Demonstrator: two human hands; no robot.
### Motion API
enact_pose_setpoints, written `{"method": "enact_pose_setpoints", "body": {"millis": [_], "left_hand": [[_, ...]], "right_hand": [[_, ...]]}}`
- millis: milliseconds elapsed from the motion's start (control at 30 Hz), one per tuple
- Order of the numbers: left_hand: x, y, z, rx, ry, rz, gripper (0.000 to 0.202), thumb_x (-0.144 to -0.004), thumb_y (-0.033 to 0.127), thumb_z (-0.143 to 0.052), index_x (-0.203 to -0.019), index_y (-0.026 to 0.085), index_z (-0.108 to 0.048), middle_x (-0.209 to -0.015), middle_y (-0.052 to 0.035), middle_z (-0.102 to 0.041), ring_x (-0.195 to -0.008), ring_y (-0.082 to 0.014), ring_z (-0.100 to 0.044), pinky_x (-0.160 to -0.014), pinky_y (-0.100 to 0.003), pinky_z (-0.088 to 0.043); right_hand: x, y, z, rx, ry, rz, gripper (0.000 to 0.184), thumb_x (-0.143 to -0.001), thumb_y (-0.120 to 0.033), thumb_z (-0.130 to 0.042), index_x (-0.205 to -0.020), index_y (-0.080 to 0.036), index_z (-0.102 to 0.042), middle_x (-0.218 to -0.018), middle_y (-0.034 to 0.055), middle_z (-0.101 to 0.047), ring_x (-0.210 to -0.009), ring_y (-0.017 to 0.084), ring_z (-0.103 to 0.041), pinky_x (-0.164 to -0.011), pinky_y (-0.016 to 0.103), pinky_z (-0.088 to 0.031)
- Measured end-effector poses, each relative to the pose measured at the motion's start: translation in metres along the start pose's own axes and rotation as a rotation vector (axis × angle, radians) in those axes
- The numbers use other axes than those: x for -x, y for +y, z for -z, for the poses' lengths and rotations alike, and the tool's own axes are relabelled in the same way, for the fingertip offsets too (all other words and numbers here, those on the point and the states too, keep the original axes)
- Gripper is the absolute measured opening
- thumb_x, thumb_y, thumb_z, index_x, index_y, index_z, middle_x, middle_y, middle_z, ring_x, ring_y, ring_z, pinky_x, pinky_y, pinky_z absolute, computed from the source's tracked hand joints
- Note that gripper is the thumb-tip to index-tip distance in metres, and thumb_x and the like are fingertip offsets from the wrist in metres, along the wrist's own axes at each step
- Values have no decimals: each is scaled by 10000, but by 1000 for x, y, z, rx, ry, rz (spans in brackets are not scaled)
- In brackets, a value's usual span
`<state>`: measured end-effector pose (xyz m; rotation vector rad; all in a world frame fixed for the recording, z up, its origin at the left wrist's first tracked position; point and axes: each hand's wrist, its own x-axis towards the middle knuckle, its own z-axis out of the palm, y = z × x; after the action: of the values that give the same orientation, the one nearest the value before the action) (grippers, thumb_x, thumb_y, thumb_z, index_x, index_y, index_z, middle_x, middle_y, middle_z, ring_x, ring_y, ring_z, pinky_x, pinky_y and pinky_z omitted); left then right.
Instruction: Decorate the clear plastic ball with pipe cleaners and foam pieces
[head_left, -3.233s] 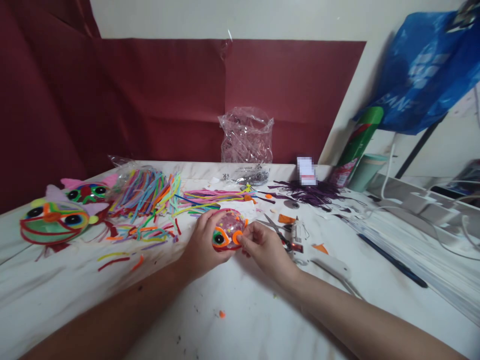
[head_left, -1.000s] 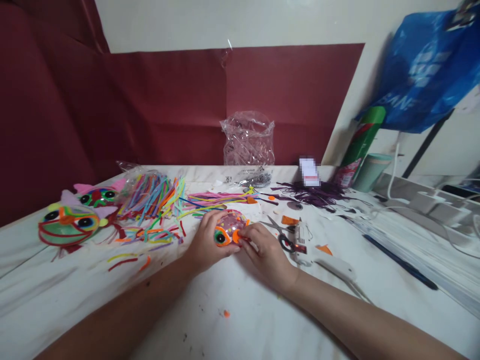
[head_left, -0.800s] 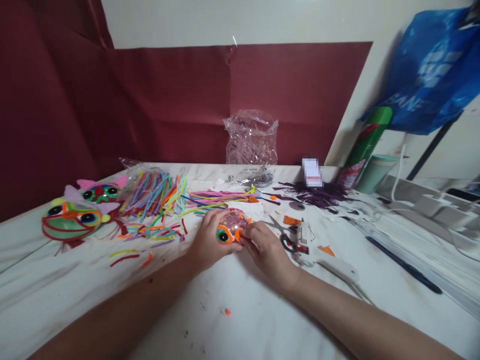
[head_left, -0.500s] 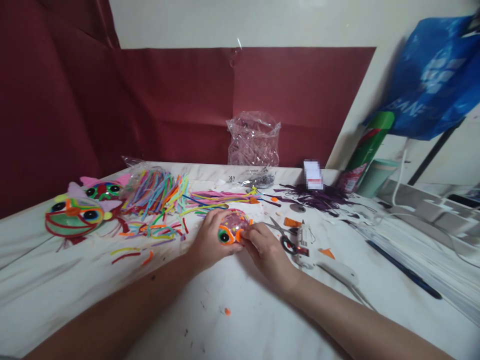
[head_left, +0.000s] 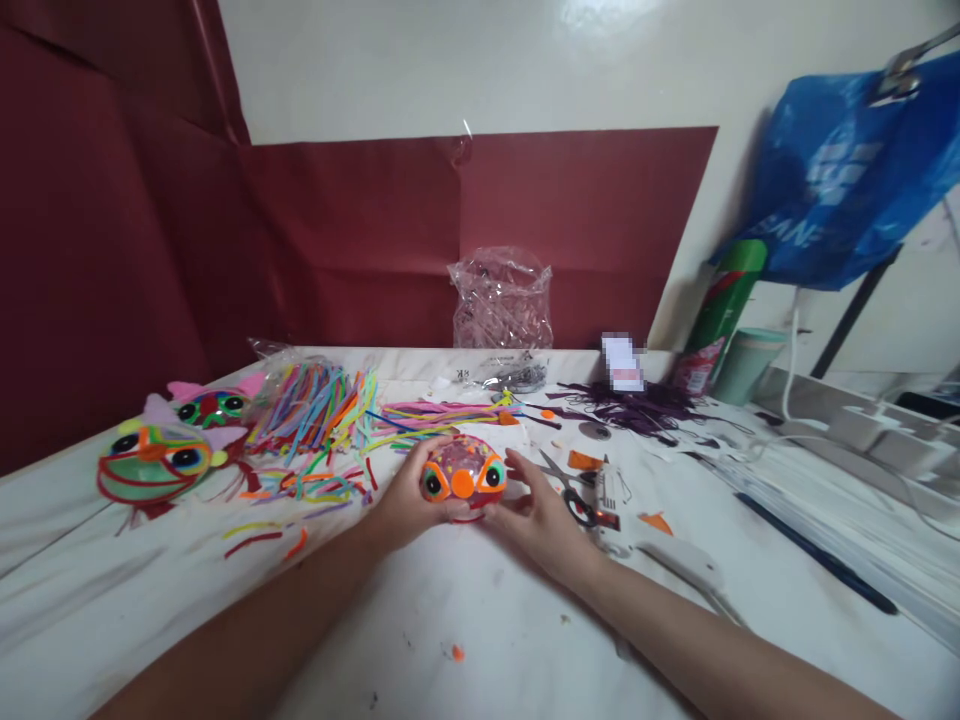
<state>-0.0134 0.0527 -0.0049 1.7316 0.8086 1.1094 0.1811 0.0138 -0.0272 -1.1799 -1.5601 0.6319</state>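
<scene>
Between my hands is a round, clear craft head (head_left: 463, 455) with speckled bits, two green-and-black eyes in orange outlines and a round orange nose. My left hand (head_left: 411, 492) is wrapped round its left side. On the right, my right hand (head_left: 536, 515) steadies its lower edge with the thumb, its other fingers curved beside it. The head's front, eyes and nose, faces me. Two similar finished-looking craft heads, one green (head_left: 154, 465) and one pink-eared (head_left: 214, 402), stand at the far left.
Colourful pipe cleaners (head_left: 307, 410) lie in a bag and loose at the left. Scissors (head_left: 568, 487), a white glue gun (head_left: 682, 565) and orange felt scraps (head_left: 656, 522) lie right of my hands. Purple strands (head_left: 637, 408) are behind them. A dark pen-like stick (head_left: 814, 550) lies farther right.
My right hand has drawn back from the orange nose and moved to the head's right side. The head has turned to face me, showing both eyes. The camera view has tilted slightly upward.
</scene>
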Motion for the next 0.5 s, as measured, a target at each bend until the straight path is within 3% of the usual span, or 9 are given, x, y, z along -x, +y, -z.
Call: {"method": "enact_pose_setpoints", "body": {"millis": [67,167,267,500], "left_hand": [[0,3,1,39,-68,18,819,-557,265,-798,-1263,231,-386,-1259,-99,-521,-1093,-275,-549,-893,-369,-458],[-1,6,1,93,-116,4,745,-615,373,-757,-1253,218,-405,-1259,-115,-526,-1109,-285,-536,-908,-377,-445],[-1,8,0,54,-68,-4,678,-638,424,-730,-1210,208,-436,-1208,-118,-558,-1064,-277,-561,-886,-370,-455],[-1,15,-5,-98,-13,22,639,-633,319,-736,-1186,213,-434,-1161,-85,-577,-1045,-259,-572,-866,-355,-469]], "right_hand": [[1,1,-4,-55,-92,43,711,-699,-334,-694,-1312,-191,-363,-1248,123,-522,-1098,263,-531,-861,396,-484],[3,-1,-6,-75,-108,82,658,-730,-286,-671,-1310,-216,-370,-1224,100,-549,-1099,247,-538,-928,411,-449],[5,-3,-5,-68,-108,96,645,-738,-277,-667,-1310,-212,-374,-1238,107,-539,-1128,246,-522,-965,414,-423],[5,-10,-2,-47,-115,83,635,-740,-248,-667,-1308,-197,-387,-1239,123,-543,-1093,262,-544,-908,445,-462]]}}
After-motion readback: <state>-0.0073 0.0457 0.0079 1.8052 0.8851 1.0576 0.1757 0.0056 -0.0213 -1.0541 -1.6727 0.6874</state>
